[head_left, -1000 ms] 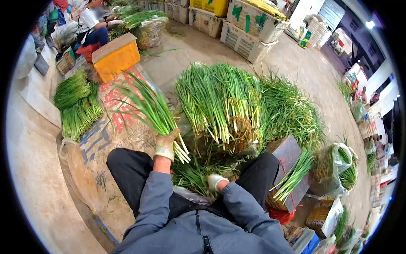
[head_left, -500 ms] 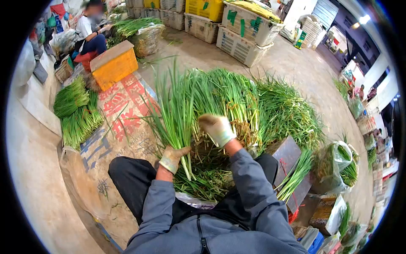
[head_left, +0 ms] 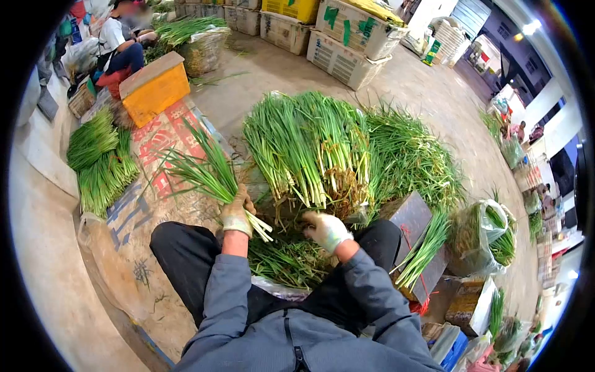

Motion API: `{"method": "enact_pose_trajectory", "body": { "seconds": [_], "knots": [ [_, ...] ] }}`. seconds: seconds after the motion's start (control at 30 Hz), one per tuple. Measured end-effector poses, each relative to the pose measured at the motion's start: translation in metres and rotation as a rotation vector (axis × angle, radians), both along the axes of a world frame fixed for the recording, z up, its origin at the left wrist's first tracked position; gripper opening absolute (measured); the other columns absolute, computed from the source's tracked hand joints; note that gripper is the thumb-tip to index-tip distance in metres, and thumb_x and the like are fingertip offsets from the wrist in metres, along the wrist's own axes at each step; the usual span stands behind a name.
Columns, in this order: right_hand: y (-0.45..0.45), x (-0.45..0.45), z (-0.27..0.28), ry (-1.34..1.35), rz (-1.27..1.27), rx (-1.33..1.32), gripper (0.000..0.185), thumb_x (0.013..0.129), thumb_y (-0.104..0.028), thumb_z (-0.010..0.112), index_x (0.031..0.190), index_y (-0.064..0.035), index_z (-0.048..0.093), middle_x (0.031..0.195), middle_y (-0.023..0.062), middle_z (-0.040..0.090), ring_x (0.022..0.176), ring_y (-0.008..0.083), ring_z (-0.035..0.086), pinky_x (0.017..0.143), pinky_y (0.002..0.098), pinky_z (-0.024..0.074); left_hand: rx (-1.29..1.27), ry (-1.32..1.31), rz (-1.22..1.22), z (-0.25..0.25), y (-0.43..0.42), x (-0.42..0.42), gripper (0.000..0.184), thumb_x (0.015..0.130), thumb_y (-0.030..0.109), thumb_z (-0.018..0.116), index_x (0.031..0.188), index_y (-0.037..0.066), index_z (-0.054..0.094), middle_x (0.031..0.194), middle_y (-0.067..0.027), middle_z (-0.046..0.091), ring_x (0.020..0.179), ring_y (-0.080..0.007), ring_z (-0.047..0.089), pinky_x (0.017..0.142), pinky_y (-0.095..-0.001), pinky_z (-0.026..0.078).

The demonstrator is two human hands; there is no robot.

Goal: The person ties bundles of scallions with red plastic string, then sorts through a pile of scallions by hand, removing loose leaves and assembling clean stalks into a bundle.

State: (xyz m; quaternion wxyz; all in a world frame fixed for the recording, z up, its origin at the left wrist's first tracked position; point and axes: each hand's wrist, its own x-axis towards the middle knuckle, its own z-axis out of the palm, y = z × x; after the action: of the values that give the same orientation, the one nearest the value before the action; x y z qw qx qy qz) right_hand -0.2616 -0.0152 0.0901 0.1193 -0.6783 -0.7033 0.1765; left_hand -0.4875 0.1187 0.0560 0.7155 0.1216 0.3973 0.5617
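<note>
My left hand (head_left: 238, 214), in a glove, is closed around a small bunch of Chinese chives (head_left: 211, 170). Their leaves point up and left, and the pale stem ends stick out below the hand to the right. My gloved right hand (head_left: 327, 230) is apart from the bunch, its fingers curled in; whether anything is between them cannot be made out. Just beyond it lies a big pile of chives (head_left: 310, 139), with pale stems and brownish roots towards me. Loose trimmings (head_left: 288, 260) lie between my knees, below both hands.
Bundled chives (head_left: 102, 161) lie at left on printed cardboard (head_left: 164, 149), near an orange box (head_left: 155, 90). A looser heap (head_left: 415, 155) adjoins the pile. At right, a dark box (head_left: 412, 239) bears a bunch. Crates (head_left: 347, 59) stand behind; a person (head_left: 121, 46) sits at upper left.
The bunch in my left hand has tilted from upright to the left, and that hand is slightly higher. My right hand has come down and back from the pile towards the trimmings.
</note>
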Motion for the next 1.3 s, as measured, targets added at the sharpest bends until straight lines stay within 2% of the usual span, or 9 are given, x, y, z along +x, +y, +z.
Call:
{"method": "enact_pose_trajectory", "body": {
  "seconds": [0.1, 0.27, 0.43, 0.6, 0.7, 0.73, 0.83, 1.13, 1.3],
  "knots": [
    [0.031, -0.025, -0.007, -0.117, -0.316, 0.221, 0.04, 0.084, -0.029, 0.075, 0.118, -0.0104, 0.062, 0.093, 0.0171, 0.067, 0.086, 0.034, 0.068, 0.073, 0.0426, 0.0562, -0.083, 0.064, -0.013, 0.007, -0.017, 0.011, 0.021, 0.085, 0.018, 0.079, 0.091, 0.003, 0.065, 0.059, -0.0043, 0.054, 0.044, -0.0155, 0.048, 0.04, -0.0319, 0.038],
    [0.074, -0.021, -0.031, -0.325, -0.227, 0.208, 0.016, 0.088, -0.017, 0.058, 0.088, -0.006, 0.069, 0.08, 0.0173, 0.068, 0.075, 0.0343, 0.069, 0.068, 0.0432, 0.0558, -0.103, 0.034, -0.084, 0.0, -0.021, 0.015, 0.019, 0.088, 0.015, 0.076, 0.095, 0.002, 0.066, 0.065, -0.0052, 0.056, 0.046, -0.0166, 0.049, 0.041, -0.0334, 0.038],
    [0.029, -0.027, -0.044, -0.157, 0.364, -0.438, 0.023, 0.084, -0.028, 0.066, 0.094, -0.0082, 0.072, 0.091, 0.0159, 0.072, 0.079, 0.0327, 0.07, 0.072, 0.0439, 0.056, -0.056, 0.113, -0.035, 0.005, -0.016, 0.015, 0.017, 0.089, 0.015, 0.073, 0.097, 0.003, 0.065, 0.064, -0.0044, 0.055, 0.047, -0.0163, 0.049, 0.042, -0.0343, 0.038],
    [0.047, 0.0, 0.026, -0.12, -0.508, 0.166, 0.033, 0.085, -0.037, 0.069, 0.095, -0.0052, 0.067, 0.09, 0.0217, 0.069, 0.085, 0.0388, 0.067, 0.074, 0.0478, 0.0541, -0.01, 0.101, -0.108, 0.006, -0.022, 0.025, 0.016, 0.087, 0.014, 0.075, 0.097, 0.007, 0.066, 0.068, -0.0042, 0.057, 0.048, -0.0156, 0.05, 0.043, -0.0337, 0.04],
    [0.056, 0.026, 0.001, -0.12, -0.437, 0.056, 0.03, 0.087, -0.034, 0.067, 0.097, -0.0055, 0.068, 0.086, 0.0226, 0.069, 0.082, 0.0402, 0.066, 0.071, 0.0475, 0.0533, -0.095, 0.102, -0.168, 0.009, -0.021, 0.032, 0.013, 0.087, 0.013, 0.075, 0.095, 0.009, 0.065, 0.069, -0.0053, 0.061, 0.047, -0.0155, 0.053, 0.041, -0.0317, 0.042],
    [0.055, 0.037, -0.011, -0.191, -0.328, 0.124, 0.032, 0.087, -0.033, 0.069, 0.099, -0.0031, 0.069, 0.08, 0.0166, 0.07, 0.072, 0.0315, 0.067, 0.065, 0.0421, 0.0529, -0.016, 0.162, -0.194, 0.005, -0.021, 0.034, 0.01, 0.09, 0.015, 0.071, 0.097, 0.008, 0.067, 0.071, -0.0065, 0.062, 0.048, -0.017, 0.054, 0.042, -0.0315, 0.042],
    [0.021, 0.011, 0.046, 0.908, -0.6, 0.073, 0.031, 0.089, -0.028, 0.069, 0.099, 0.001, 0.068, 0.072, 0.0013, 0.064, 0.058, 0.0066, 0.056, 0.053, 0.0241, 0.0448, 0.063, 0.297, -0.305, 0.019, -0.032, 0.04, 0.016, 0.088, 0.013, 0.074, 0.1, 0.005, 0.068, 0.086, -0.011, 0.071, 0.053, -0.0142, 0.059, 0.044, -0.0313, 0.047],
    [-0.032, -0.049, -0.005, 0.585, -0.369, -0.1, 0.035, 0.086, -0.03, 0.072, 0.099, 0.0018, 0.065, 0.081, 0.012, 0.066, 0.074, 0.0163, 0.062, 0.071, 0.0325, 0.0503, 0.119, 0.284, -0.546, -0.008, -0.045, 0.052, 0.037, 0.079, 0.034, 0.084, 0.095, 0.002, 0.076, 0.084, -0.0051, 0.072, 0.062, -0.0145, 0.063, 0.052, -0.0297, 0.047],
    [-0.024, -0.044, -0.025, 0.907, -0.428, 0.01, 0.032, 0.091, -0.025, 0.068, 0.107, 0.0028, 0.064, 0.094, 0.0096, 0.069, 0.085, 0.0162, 0.064, 0.079, 0.0301, 0.0512, 0.099, 0.308, -0.565, 0.0, -0.049, 0.048, 0.028, 0.078, 0.027, 0.084, 0.091, 0.003, 0.077, 0.078, -0.0023, 0.068, 0.052, -0.0113, 0.052, 0.048, -0.0273, 0.044]
  ]
}}
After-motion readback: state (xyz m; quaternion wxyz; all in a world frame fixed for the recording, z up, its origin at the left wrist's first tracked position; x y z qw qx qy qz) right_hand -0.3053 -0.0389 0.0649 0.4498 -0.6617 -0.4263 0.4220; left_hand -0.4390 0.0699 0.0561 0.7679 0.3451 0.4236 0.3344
